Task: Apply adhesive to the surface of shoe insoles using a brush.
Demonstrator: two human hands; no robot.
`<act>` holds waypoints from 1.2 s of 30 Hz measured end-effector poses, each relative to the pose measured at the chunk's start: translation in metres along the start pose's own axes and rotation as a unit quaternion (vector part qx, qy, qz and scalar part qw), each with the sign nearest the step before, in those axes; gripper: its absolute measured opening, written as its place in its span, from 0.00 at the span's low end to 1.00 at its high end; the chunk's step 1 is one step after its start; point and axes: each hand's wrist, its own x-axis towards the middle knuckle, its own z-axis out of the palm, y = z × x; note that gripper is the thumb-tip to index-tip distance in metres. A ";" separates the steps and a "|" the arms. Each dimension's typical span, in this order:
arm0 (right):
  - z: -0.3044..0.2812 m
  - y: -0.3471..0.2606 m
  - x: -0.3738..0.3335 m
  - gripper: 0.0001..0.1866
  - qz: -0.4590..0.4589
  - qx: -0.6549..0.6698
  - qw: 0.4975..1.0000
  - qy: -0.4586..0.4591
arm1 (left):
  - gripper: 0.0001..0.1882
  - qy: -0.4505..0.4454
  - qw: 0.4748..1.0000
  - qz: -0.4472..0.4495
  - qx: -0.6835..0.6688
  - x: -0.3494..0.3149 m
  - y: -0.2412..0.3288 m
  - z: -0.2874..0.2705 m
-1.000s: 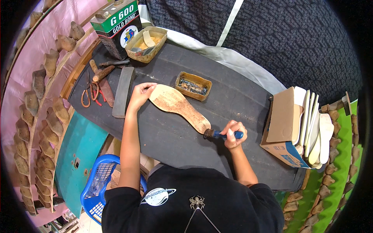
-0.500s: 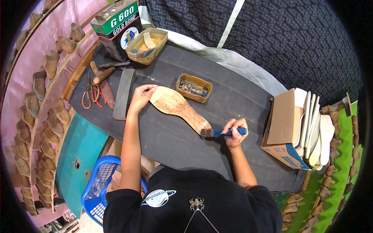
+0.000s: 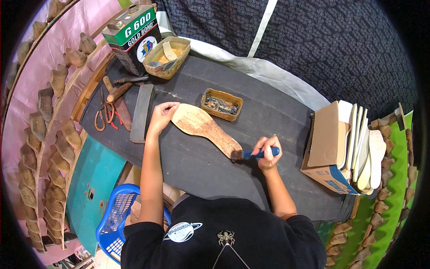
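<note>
A tan shoe insole [image 3: 207, 128] with brown smears lies slantwise on the dark work table. My left hand [image 3: 163, 115] pinches its wide far-left end between thumb and fingers. Wrapped round the blue handle of a brush [image 3: 252, 154], my right hand [image 3: 267, 153] is closed. The brush's dark bristles touch the insole's narrow heel end. Just beyond the insole stands a small yellowish tub [image 3: 222, 104] with dark residue inside.
A grey block [image 3: 142, 113], scissors [image 3: 104, 112] and a hammer [image 3: 118, 91] lie at left. Behind them stand a green-and-black can [image 3: 133, 38] and a plastic container [image 3: 167, 57]. A cardboard box [image 3: 323, 138] of pale insoles is at right. Shoe lasts [image 3: 58, 80] line side racks.
The brush and my right hand have shifted very slightly left, the bristles still at the heel end. My left hand keeps its hold. The whole view has tilted a little.
</note>
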 end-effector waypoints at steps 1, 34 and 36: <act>-0.004 -0.003 0.000 0.10 0.004 0.002 1.000 0.009 | 0.13 -0.002 1.000 0.002 0.000 0.000 0.001 0.001; -0.009 -0.005 0.012 0.11 0.000 -0.130 0.989 -0.075 | 0.11 0.012 1.000 -0.001 -0.007 0.001 0.000 0.002; -0.014 -0.008 0.005 0.11 -0.002 -0.119 0.991 -0.062 | 0.11 0.009 1.000 -0.001 -0.002 0.001 0.002 0.003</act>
